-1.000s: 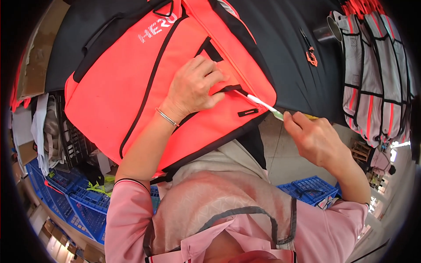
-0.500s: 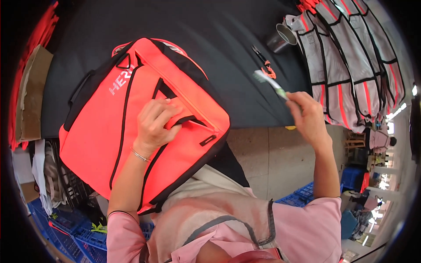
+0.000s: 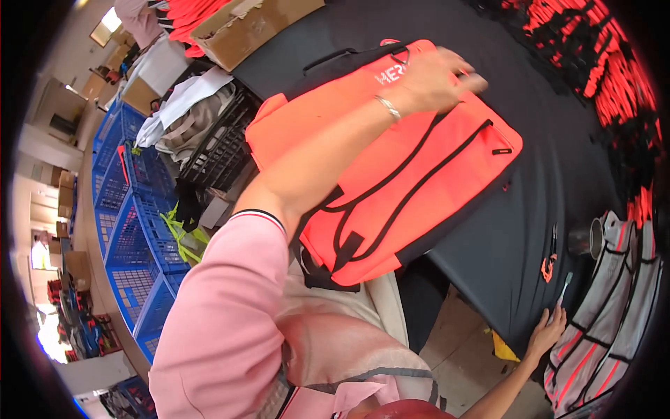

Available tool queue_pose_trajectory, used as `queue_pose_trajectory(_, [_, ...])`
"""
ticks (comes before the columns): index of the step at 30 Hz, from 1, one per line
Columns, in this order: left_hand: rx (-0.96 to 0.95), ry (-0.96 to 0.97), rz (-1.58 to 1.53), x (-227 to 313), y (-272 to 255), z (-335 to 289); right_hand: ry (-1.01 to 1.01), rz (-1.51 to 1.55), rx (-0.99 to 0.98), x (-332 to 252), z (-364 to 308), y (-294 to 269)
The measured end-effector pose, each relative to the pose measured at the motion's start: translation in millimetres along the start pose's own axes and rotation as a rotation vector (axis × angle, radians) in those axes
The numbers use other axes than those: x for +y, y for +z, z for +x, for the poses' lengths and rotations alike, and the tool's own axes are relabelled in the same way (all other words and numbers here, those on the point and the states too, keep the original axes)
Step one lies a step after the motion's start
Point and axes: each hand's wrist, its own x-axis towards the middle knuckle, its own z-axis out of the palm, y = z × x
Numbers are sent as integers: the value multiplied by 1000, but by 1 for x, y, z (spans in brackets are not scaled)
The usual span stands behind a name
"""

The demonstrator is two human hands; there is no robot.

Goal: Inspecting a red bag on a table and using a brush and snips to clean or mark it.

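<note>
Reaching far across the black table, the left hand lay flat with fingers spread on the upper end of the orange backpack, pressing rather than gripping. The backpack lay flat at the table's near left edge, overhanging it slightly. At the near right, the right hand rested loosely on the table edge, touching a small white-handled tool, beside grey vests. Blue crates stood left.
</note>
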Motion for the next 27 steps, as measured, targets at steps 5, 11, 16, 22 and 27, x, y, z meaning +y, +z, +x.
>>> queue_pose_trajectory(5, [169, -505, 615, -113, -106, -41, 245, 733, -208, -109, 20, -33])
queue_pose_trajectory(11, [-104, -643, 633, -95, -86, -115, 401, 1307, -697, -251, 80, -18])
queue_pose_trajectory(16, [-68, -808, 330, -76, -101, -180, 443, 1108, -251, -297, 95, 33])
queue_pose_trajectory(22, [498, -578, -198, -45, -149, -241, 40, 1381, -137, -334, 110, -110])
queue_pose_trajectory(27, [848, -323, -70, 18, -256, -218, -56, 1611, 178, -365, 143, -215])
